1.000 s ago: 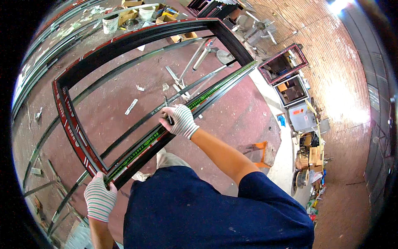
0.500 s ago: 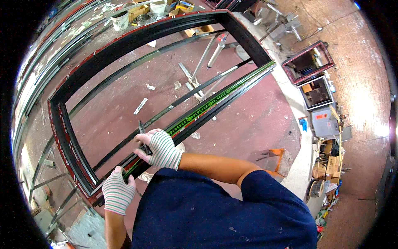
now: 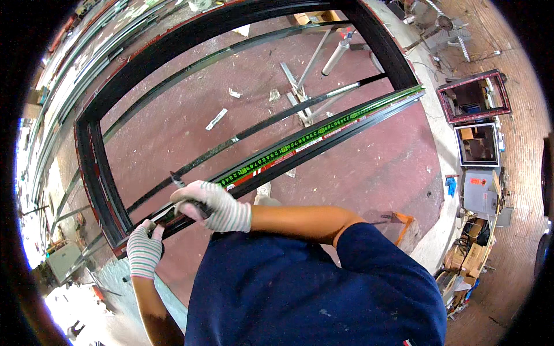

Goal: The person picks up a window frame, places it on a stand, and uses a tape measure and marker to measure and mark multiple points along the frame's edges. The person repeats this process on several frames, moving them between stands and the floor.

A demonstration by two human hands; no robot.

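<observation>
A large black window or door frame [image 3: 86, 155] with red edges lies in front of me. A bright green tape measure blade [image 3: 300, 140] stretches along its near bar up to the far right corner. My left hand [image 3: 144, 249], in a striped glove, is closed at the bar's left end, gripping the tape measure, whose case is mostly hidden. Just right of it, my gloved right hand [image 3: 218, 209] is closed around a slim dark tool [image 3: 176, 179]. Its pointed grey end sticks out up and left; I cannot tell its kind. The right hand hovers over or rests on the bar.
Thin metal bars [image 3: 235, 139] cross under the frame above a reddish floor. A caulking gun [image 3: 337, 55] and metal strips lie inside the opening. Small frames [image 3: 478, 145], a grey box [image 3: 482, 187] and cardboard boxes [image 3: 474, 259] line the right. Long profiles [image 3: 86, 83] lie far left.
My view has shifted, moving the frame's far side up and right in the picture. The tool in my right hand has tipped from nearly upright toward the left. Both hands remain at the near bar.
</observation>
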